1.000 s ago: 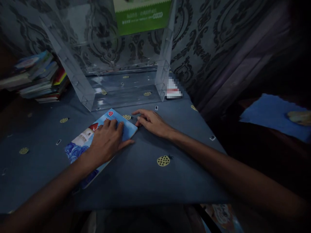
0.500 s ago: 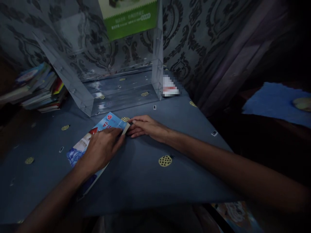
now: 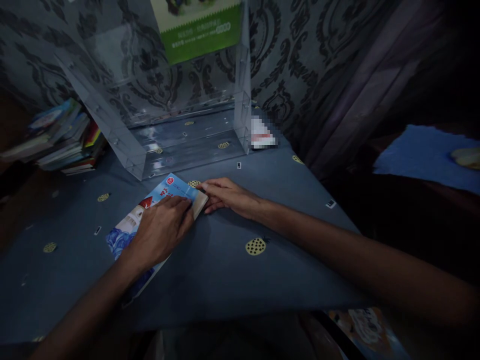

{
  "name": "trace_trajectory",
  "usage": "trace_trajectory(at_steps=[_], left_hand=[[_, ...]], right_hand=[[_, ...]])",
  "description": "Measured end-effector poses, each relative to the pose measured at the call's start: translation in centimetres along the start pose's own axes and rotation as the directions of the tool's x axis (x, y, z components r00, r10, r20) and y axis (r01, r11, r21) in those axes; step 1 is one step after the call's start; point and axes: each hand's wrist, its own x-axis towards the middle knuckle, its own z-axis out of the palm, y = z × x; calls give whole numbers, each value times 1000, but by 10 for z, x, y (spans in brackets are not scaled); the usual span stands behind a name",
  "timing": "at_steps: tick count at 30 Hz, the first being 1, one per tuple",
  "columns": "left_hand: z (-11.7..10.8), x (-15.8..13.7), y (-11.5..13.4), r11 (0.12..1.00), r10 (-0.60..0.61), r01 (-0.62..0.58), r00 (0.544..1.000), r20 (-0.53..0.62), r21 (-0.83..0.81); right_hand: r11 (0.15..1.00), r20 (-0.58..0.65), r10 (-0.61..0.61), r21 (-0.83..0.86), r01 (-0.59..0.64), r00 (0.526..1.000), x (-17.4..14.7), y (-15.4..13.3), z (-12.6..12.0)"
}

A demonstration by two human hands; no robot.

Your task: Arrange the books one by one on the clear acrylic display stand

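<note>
- My left hand [image 3: 161,225] lies palm down across the book, fingers together and slightly bent; I cannot tell whether its thumb pinches the edge.
- My right hand [image 3: 228,195] is at the book's far right corner, thumb and forefinger close together; I cannot tell whether they pinch it.
- The book [image 3: 122,239] lies at a slant on the bench [image 3: 225,275], blue cover up, with pale page edges showing by my left fingertips. My left hand and wrist hide its middle.
- Just beyond the book a clear stand [image 3: 129,152] blocks the way to the back of the bench.
- A green and cream card [image 3: 206,42] shows high up there; whether the stand holds it, I cannot tell.
- Left of the stand leans an uneven stack of books [image 3: 71,140].
- By the stand's right foot sits a white item [image 3: 263,140], blurred out.
- Behind everything is a dark-patterned wall [image 3: 277,35], with a curtain [image 3: 356,100] to the right.
- Well apart on the right lies a blue cloth [image 3: 416,160].
- Below the near edge, a colourful packet [image 3: 369,327] shows.
</note>
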Motion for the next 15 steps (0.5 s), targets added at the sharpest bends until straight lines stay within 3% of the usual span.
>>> trace_trajectory(at_steps=[5, 9, 12, 15], left_hand=[[8, -6, -13, 996, 52, -56, 997, -59, -74], [11, -8, -40, 992, -18, 9, 997, -76, -124], [17, -10, -55, 995, -18, 9, 996, -88, -102], [25, -14, -59, 995, 54, -59, 996, -66, -86]], right_hand=[[994, -63, -52, -100, 46, 997, 3, 8, 3], [977, -142, -144, -177, 118, 979, 14, 10, -3], [952, -273, -262, -230, 202, 926, 30, 4, -15], [918, -401, -368, -302, 258, 839, 48, -1, -29]])
